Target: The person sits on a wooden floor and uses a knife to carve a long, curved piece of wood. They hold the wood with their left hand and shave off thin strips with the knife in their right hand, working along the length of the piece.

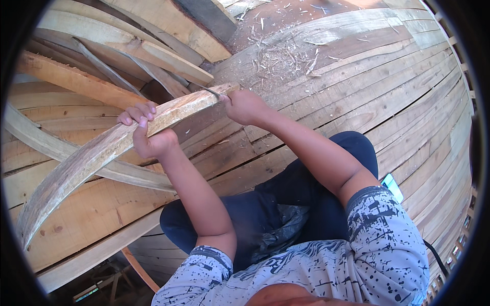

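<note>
My left hand is wrapped around a long curved plank, thumb on the near side and fingers over the far edge. The plank slants from the lower left up to the middle of the view, and its edge looks rough and pale. Closed in a fist, my right hand is at the plank's upper right end. It holds a knife-like tool whose thin dark blade lies across the wood. The handle is hidden in the fist, so the exact kind of tool cannot be told.
Several boards and beams are stacked at the upper left. Another curved strip lies beneath the plank. Wood shavings litter the plank floor. A light blue-green flat object sits beside my right elbow. My folded legs are below.
</note>
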### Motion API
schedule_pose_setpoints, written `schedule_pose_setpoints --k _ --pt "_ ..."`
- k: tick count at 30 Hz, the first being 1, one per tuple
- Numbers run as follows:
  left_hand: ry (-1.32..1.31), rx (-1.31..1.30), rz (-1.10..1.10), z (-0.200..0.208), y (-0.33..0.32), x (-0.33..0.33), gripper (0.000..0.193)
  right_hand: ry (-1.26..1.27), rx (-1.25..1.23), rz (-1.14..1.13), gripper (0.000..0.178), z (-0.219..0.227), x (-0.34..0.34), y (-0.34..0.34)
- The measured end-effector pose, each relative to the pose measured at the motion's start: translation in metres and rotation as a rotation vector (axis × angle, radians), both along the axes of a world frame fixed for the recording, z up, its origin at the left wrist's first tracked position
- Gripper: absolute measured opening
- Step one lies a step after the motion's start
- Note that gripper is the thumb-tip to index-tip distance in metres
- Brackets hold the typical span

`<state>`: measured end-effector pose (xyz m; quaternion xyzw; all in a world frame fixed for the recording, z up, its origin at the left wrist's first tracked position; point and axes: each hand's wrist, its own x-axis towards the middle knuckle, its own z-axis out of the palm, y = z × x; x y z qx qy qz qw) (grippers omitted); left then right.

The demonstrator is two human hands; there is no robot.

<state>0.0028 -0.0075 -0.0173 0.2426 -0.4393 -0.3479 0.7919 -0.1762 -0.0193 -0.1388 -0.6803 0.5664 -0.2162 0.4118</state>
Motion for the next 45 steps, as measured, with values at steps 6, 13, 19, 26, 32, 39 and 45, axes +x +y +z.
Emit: schedule_pose_setpoints --k 6,13,19,26,32,39,45 --pt "-0.016 -0.012 -0.046 0.0 0.0 0.0 0.03 0.125 0.147 0.076 0.05 -0.002 -0.013 -0.005" --pt "0.015 0.008 -0.033 -0.001 -0.002 -0.003 0.031 0.018 0.19 -0.05 0.053 -0.019 -0.005 -0.009" --pt "0.025 0.018 0.015 0.002 -0.001 -0.009 0.03 0.003 0.172 -0.039 0.054 -0.004 -0.014 -0.007" --pt "0.057 0.037 0.029 -0.001 0.002 -0.009 0.03 0.02 0.176 -0.03 0.054 -0.015 -0.011 -0.006" --pt "0.031 0.029 0.06 0.001 0.002 -0.006 0.029 -0.096 0.085 -0.019 0.052 0.005 0.0 0.004" --pt "0.013 0.028 0.035 -0.001 0.005 -0.005 0.03 -0.042 0.129 -0.006 0.053 0.01 -0.003 0.003" --pt "-0.003 0.017 -0.015 0.001 0.003 -0.008 0.03 -0.002 0.135 -0.09 0.055 -0.014 0.004 -0.003"
